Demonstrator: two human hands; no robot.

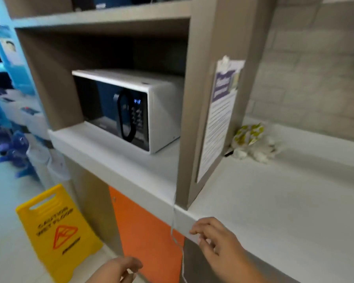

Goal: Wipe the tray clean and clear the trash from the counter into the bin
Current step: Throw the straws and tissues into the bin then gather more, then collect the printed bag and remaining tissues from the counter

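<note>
The trash lies at the back of the white counter (274, 201), against the shelf unit's side: a crumpled yellow-green wrapper (248, 134) with several white tissue balls (258, 153) beside it. No tray or bin is in view. My right hand (219, 240) is at the counter's front edge with its fingers curled and pinched together; whether it holds anything is unclear. My left hand (119, 270) is low at the bottom edge, fingers closed around a small white bit. A thin pale strip (173, 227) hangs down from the counter edge between my hands.
A white microwave (127, 111) sits in the shelf niche to the left. A clipboard notice (219, 119) hangs on the shelf's side panel. Below are an orange cabinet door (143, 227) and a yellow wet-floor sign (57, 233) on the floor. Blue items are stacked at far left.
</note>
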